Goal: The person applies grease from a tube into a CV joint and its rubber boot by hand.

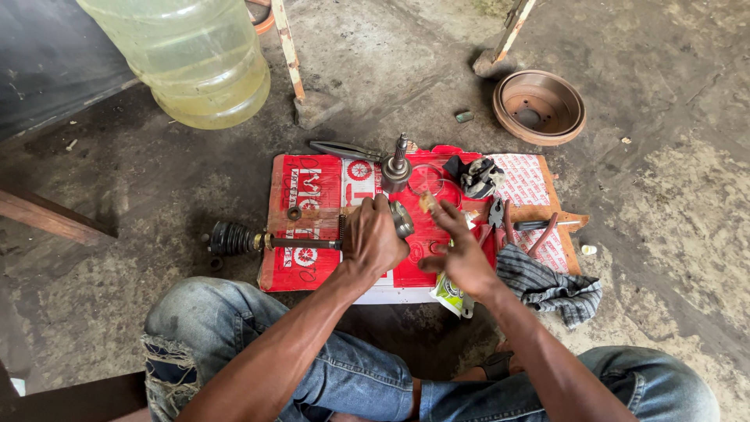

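Observation:
My left hand (373, 236) grips the metal joint end (402, 219) of a drive shaft (305, 243) that lies across a red and white flattened carton (308, 199); a black ribbed rubber boot (230, 238) sits at the shaft's far left end. My right hand (461, 254) hovers just right of the joint with fingers spread, a dab of yellowish grease (426, 202) on a fingertip. A small green and white sachet (451, 295) lies under that hand.
On the carton stand a splined metal joint housing (397, 167), a black and grey glove (476, 177), red-handled pliers (500, 223) and a striped grey rag (547, 283). A large yellowish water bottle (187, 55) and a rusty brake drum (539, 105) sit on the concrete floor.

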